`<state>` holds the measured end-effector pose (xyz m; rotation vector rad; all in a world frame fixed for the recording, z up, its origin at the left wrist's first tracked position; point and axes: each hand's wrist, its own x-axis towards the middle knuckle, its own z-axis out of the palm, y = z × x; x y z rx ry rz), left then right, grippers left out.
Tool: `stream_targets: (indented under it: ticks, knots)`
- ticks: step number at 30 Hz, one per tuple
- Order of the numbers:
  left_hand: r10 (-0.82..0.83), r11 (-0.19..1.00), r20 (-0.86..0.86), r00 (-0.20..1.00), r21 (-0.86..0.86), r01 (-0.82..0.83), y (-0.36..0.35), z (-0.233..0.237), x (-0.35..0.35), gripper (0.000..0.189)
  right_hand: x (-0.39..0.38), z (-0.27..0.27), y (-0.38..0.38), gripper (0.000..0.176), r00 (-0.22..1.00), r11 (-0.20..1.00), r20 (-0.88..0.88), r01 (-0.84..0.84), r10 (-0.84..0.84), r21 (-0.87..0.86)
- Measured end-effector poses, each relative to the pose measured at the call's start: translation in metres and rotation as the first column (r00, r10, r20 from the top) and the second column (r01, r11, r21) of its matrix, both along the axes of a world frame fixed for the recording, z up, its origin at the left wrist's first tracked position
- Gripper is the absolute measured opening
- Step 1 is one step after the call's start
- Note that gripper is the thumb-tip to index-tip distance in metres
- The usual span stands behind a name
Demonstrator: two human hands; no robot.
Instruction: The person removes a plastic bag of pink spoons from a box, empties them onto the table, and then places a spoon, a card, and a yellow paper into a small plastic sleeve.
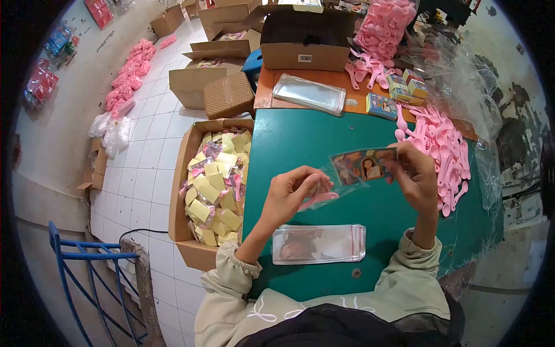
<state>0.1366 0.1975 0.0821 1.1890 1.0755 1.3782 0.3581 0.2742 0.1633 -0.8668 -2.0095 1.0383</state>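
Observation:
Over the green table, my left hand (pixel 298 194) is closed on a clear plastic bag (pixel 329 180) with a pink spoon (pixel 319 199) inside, near its lower left end. My right hand (pixel 413 173) pinches the right end of a printed card (pixel 364 166), which shows a picture of a person. The card's left part lies against or inside the bag's upper end; which of the two I cannot tell. Below my hands a stack of clear plastic bags (pixel 318 244) lies flat on the table.
Loose pink spoons (pixel 442 150) are heaped at the table's right. Behind are card stacks (pixel 381 106), more clear bags (pixel 309 93) and an open dark box (pixel 306 37). Left of the table stands a carton (pixel 180 211) full of packed bags with yellowish cards. A blue metal frame (pixel 87 256) stands lower left.

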Motion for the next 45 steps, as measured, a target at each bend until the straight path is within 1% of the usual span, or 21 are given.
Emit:
stream_targets:
  ticks: [2, 5, 6, 8, 9, 12, 15, 18, 21, 24, 25, 28, 29, 32, 35, 37, 38, 39, 42, 43, 45]
  knots:
    - [0.002, 0.999, -0.039, 0.999, -0.035, -0.003, 0.000, -0.004, -0.001, 0.020, -0.003, 0.004, -0.001, 0.010, 0.984, 0.990, 0.169, -0.072, 0.051, 0.119]
    - [0.007, 0.999, -0.098, 0.995, -0.035, -0.011, 0.000, -0.009, -0.001, 0.020, -0.005, 0.000, 0.000, 0.009, 0.976, 0.980, 0.212, -0.092, 0.054, 0.176]
    - [0.010, 1.000, -0.120, 0.993, -0.024, -0.013, 0.000, -0.010, -0.001, 0.021, -0.005, -0.001, 0.000, 0.009, 0.984, 0.988, 0.172, -0.066, 0.041, 0.141]
    - [0.024, 1.000, -0.062, 0.998, 0.002, -0.024, 0.001, -0.008, 0.002, 0.020, -0.002, 0.001, -0.001, 0.009, 0.995, 0.997, 0.096, -0.015, 0.008, 0.074]
    - [0.029, 0.999, -0.032, 0.999, 0.016, -0.028, 0.001, -0.008, 0.003, 0.020, -0.002, 0.002, -0.002, 0.010, 1.000, 1.000, 0.023, 0.009, -0.009, 0.025]
    - [0.034, 0.999, 0.015, 0.999, 0.030, -0.034, 0.002, -0.010, 0.004, 0.020, -0.001, 0.004, -0.001, 0.011, 0.989, 0.998, 0.142, -0.049, 0.044, 0.032]
    - [0.014, 1.000, -0.068, 0.998, -0.025, -0.015, 0.001, -0.014, -0.001, 0.020, -0.004, 0.000, 0.002, 0.012, 0.955, 0.977, 0.279, -0.148, 0.101, 0.151]
    - [-0.003, 0.998, -0.049, 0.999, -0.063, 0.000, 0.000, -0.012, 0.000, 0.020, -0.004, 0.003, 0.003, 0.014, 0.944, 0.979, 0.313, -0.158, 0.110, 0.133]
    - [-0.022, 0.999, -0.009, 1.000, -0.028, 0.021, 0.000, -0.009, 0.002, 0.019, -0.003, 0.000, 0.001, 0.014, 0.977, 0.991, 0.209, -0.064, 0.038, 0.119]
    - [-0.006, 1.000, 0.024, 1.000, -0.030, 0.007, 0.001, -0.012, 0.002, 0.019, -0.004, 0.001, -0.002, 0.014, 0.994, 0.996, -0.068, 0.087, -0.086, 0.014]
    - [-0.008, 1.000, 0.020, 1.000, -0.023, 0.008, 0.001, -0.012, 0.001, 0.019, -0.005, 0.001, -0.003, 0.015, 0.994, 0.999, -0.103, 0.035, -0.034, 0.007]
    - [0.003, 1.000, -0.001, 1.000, -0.002, -0.003, -0.001, -0.009, 0.000, 0.020, -0.006, 0.004, -0.003, 0.016, 0.974, 0.988, 0.224, -0.052, 0.018, 0.147]
    - [0.017, 1.000, -0.011, 1.000, 0.008, -0.017, -0.002, -0.007, 0.001, 0.020, -0.007, 0.003, -0.003, 0.017, 0.963, 0.974, 0.269, -0.080, 0.021, 0.210]
    - [0.025, 1.000, -0.055, 0.998, 0.009, -0.025, -0.003, -0.011, 0.001, 0.019, -0.008, 0.005, -0.004, 0.017, 0.956, 0.983, 0.287, -0.107, 0.061, 0.147]
    - [-0.007, 1.000, -0.140, 0.990, -0.002, 0.007, -0.004, -0.010, 0.002, 0.018, -0.010, -0.001, -0.003, 0.017, 0.937, 0.980, 0.311, -0.189, 0.160, 0.065]
    - [-0.042, 0.999, -0.217, 0.975, 0.005, 0.045, -0.005, -0.008, 0.003, 0.018, -0.015, -0.007, -0.004, 0.016, 0.904, 0.962, 0.366, -0.265, 0.223, 0.067]
    - [-0.063, 0.997, -0.260, 0.964, 0.016, 0.069, -0.005, -0.007, 0.003, 0.018, -0.017, -0.008, -0.004, 0.016, 0.885, 0.951, 0.392, -0.301, 0.253, 0.067]
    - [-0.082, 0.995, -0.302, 0.950, 0.024, 0.094, -0.006, -0.007, 0.004, 0.019, -0.019, -0.008, -0.004, 0.018, 0.823, 0.936, 0.491, -0.351, 0.287, 0.041]
    - [-0.098, 0.995, -0.252, 0.963, -0.030, 0.093, -0.011, 0.009, 0.010, 0.025, -0.022, -0.022, -0.011, 0.019, 0.756, 0.888, 0.587, -0.441, 0.289, 0.131]
    - [-0.083, 0.996, -0.308, 0.948, -0.009, 0.085, -0.010, 0.007, 0.011, 0.027, -0.024, -0.021, -0.013, 0.025, 0.709, 0.888, 0.630, -0.455, 0.315, 0.068]
    - [-0.050, 0.997, -0.416, 0.908, 0.034, 0.070, -0.010, 0.000, 0.011, 0.030, -0.023, -0.029, -0.009, 0.022, 0.743, 0.858, 0.559, -0.503, 0.369, 0.102]
